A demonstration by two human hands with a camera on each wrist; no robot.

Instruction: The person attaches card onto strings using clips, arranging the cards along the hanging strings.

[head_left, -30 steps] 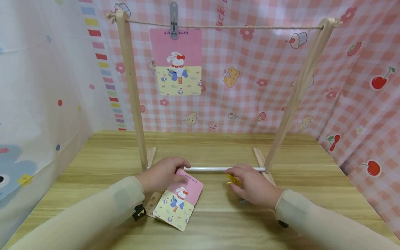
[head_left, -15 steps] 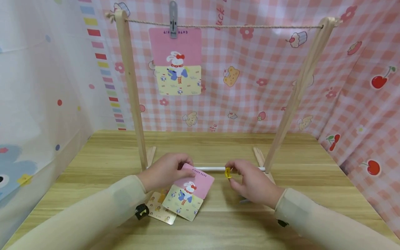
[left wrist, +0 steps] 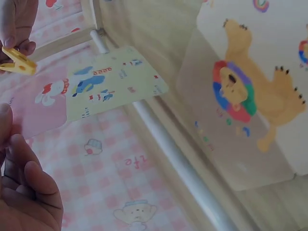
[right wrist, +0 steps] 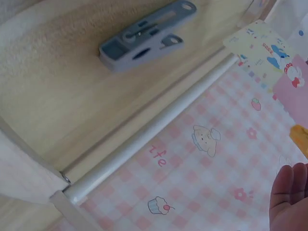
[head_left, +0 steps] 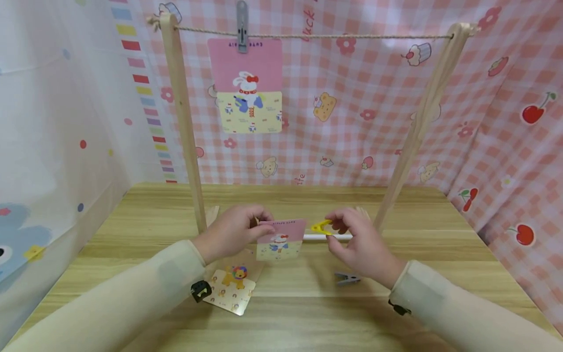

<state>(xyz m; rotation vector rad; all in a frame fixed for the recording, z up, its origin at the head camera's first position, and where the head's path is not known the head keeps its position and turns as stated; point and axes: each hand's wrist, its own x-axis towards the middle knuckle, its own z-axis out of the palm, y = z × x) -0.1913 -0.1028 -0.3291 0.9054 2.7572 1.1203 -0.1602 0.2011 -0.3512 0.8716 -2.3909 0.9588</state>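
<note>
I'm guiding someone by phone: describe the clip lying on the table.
Find the wooden frame on the table. On the near side of its white bar, by the right hand, is a grey clip. It alone lies loose: the hand holds a yellow clip, and the second grey clip grips the rope.

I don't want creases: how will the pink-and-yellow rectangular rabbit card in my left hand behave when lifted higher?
The rabbit card seems fairly stiff: it looks nearly flat though pinched near one end. Likely light: your left hand alone holds it up.
</note>
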